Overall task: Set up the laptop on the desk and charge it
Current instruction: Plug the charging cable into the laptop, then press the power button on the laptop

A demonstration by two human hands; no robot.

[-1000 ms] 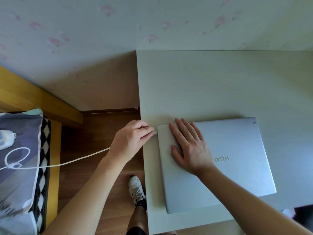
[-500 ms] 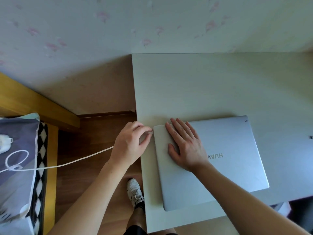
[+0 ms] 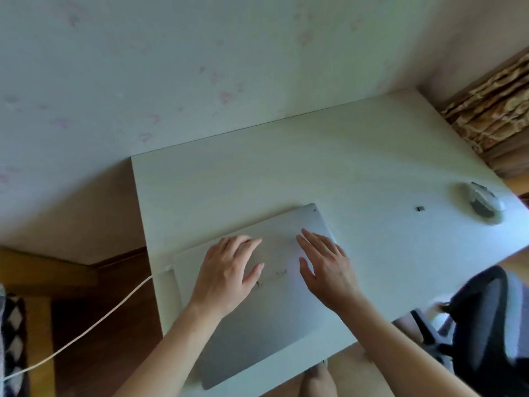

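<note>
A closed silver laptop (image 3: 274, 325) lies slanted on the white desk (image 3: 286, 173), near its front left corner. A white charging cable (image 3: 94, 322) runs from the lower left over the floor up to the laptop's left edge, where its plug (image 3: 167, 269) sits against the side. My left hand (image 3: 229, 270) rests flat on the lid, fingers spread. My right hand (image 3: 326, 267) lies flat on the lid beside it, fingers apart. Neither hand holds anything.
A grey mouse (image 3: 483, 203) and a small dark dongle (image 3: 420, 208) lie at the desk's right end. A dark office chair (image 3: 486, 325) stands at the lower right. A wooden bed frame (image 3: 43, 270) and patterned bedding (image 3: 13, 339) are at the left.
My left hand let go of the cable plug at the laptop's left edge and moved onto the lid. My right hand slid right across the lid. The view swung right.
</note>
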